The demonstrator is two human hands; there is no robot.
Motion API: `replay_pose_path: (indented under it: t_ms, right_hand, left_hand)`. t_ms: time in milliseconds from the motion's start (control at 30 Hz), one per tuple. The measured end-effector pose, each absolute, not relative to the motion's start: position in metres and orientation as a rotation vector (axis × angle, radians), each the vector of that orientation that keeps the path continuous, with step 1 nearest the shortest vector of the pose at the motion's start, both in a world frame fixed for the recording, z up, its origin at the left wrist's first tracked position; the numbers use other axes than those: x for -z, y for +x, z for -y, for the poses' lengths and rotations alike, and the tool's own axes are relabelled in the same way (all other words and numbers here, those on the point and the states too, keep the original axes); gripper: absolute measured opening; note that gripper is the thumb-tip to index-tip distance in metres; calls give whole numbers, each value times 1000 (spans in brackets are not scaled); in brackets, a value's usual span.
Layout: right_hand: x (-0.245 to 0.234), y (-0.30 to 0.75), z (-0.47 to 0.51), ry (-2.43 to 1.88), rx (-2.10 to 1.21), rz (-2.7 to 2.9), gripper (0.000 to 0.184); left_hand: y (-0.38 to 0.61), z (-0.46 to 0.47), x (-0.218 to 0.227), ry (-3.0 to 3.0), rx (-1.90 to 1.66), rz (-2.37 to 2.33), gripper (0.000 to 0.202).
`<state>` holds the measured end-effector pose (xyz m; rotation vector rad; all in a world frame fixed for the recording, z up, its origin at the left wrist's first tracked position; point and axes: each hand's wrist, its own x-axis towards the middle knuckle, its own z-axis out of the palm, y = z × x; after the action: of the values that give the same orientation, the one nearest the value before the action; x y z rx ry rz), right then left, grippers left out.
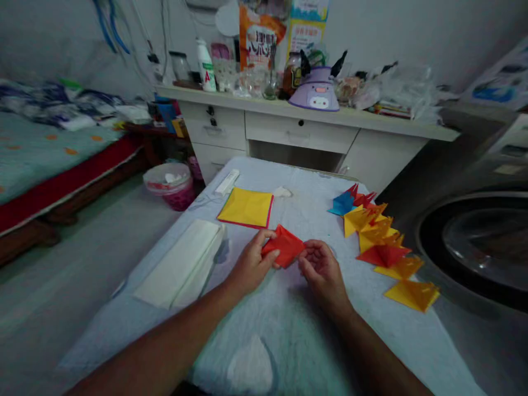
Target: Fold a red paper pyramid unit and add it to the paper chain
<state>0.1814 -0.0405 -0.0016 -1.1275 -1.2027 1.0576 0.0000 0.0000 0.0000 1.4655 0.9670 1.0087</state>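
A folded red paper [285, 245] is held up just over the table, between my two hands. My left hand [256, 258] pinches its left side, thumb in front and fingers behind. At the paper's right corner, my right hand [324, 269] has its fingers curled, with thumb and forefinger at the corner. Behind the red paper lies a stack of square paper [246, 207], yellow on top with a red edge showing below. Several folded paper cranes [373, 230] in yellow, red, orange and blue stand in a row on the right.
The table [313, 179] has a pale cloth. A folded white packet [181, 261] lies at left, a small white box [227, 182] at its far left edge. Beyond stand a white cluttered desk [272, 124], a pink bin [175, 187] and a washing machine [482, 242].
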Motion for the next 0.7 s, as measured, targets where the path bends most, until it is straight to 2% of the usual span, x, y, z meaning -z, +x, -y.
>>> replay_pose_path:
  t_ms: [367, 700]
  right_hand:
    - [1, 180, 38, -1120, -1035, 1175, 32]
    - [0, 178, 41, -1137, -1048, 1158, 27]
  left_hand:
    - [-4, -9, 7, 1757, -1186, -1004, 37]
    - [-5, -5, -6, 1915, -1202, -1076, 19]
